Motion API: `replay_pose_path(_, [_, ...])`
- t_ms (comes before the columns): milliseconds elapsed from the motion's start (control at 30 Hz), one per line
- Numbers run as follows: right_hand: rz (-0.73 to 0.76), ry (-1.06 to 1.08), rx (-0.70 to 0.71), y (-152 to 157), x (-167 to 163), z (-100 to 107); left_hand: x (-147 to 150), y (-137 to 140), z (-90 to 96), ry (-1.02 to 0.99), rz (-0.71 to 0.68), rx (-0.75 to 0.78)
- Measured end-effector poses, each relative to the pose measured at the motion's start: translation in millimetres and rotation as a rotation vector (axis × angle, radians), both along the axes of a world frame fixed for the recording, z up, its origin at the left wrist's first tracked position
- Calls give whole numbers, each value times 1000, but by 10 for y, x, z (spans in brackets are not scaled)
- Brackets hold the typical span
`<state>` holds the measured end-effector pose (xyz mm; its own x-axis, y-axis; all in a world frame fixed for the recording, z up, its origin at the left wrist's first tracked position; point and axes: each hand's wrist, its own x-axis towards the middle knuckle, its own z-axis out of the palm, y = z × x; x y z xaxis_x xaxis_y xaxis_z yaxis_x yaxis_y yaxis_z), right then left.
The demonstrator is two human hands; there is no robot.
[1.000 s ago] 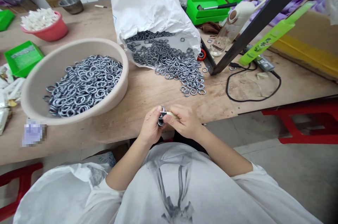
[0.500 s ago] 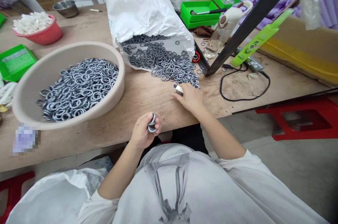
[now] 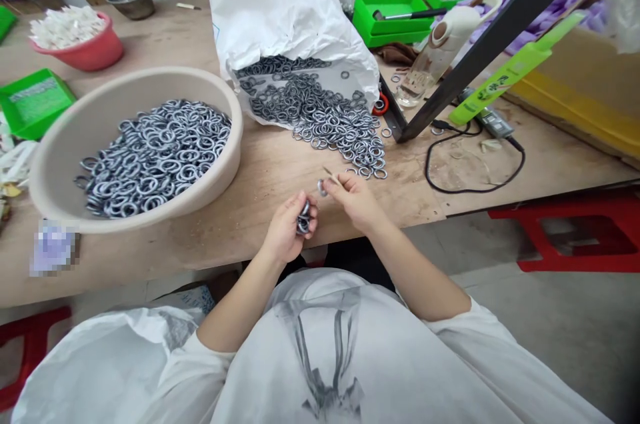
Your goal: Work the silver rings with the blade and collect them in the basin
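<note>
My left hand, near the front edge of the table, is closed around a few shiny grey rings. To its right, my right hand pinches a thin, pale, pointed tool. A single grey ring is at the fingertips of that hand, facing the left hand. The two hands are close together but apart. Just beyond the right hand, a loose pile of the same rings spills from a white sack. More rings fill part of a large beige basin on the left.
A black metal post slants up behind the right hand, beside a clear bottle and a lime-green tube. A black cable loops on the table. Green trays stand behind; a red stool is at the right.
My right hand has come back from the edge of the ring pile toward my left hand, and a ring now shows at its fingertips. My left hand has risen slightly, still holding rings.
</note>
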<state>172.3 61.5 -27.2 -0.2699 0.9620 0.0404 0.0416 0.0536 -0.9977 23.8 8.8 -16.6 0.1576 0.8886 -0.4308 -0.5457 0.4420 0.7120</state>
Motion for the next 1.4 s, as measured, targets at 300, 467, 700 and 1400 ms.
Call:
replay_pose_path(300, [94,68,150,-235,-60,102,55,-58,95,76,-26,136])
replay_pose_path(467, [102,100,-3,-257,-108,145,66,-107,124,105,-37,124])
replay_pose_path(700, [41,-327,342,-330,5,238,58,-117,161,81,-8,78])
replay_pose_path(1400, [-29,-796,407,-191,159,217,83,-240,170,93,-76,118])
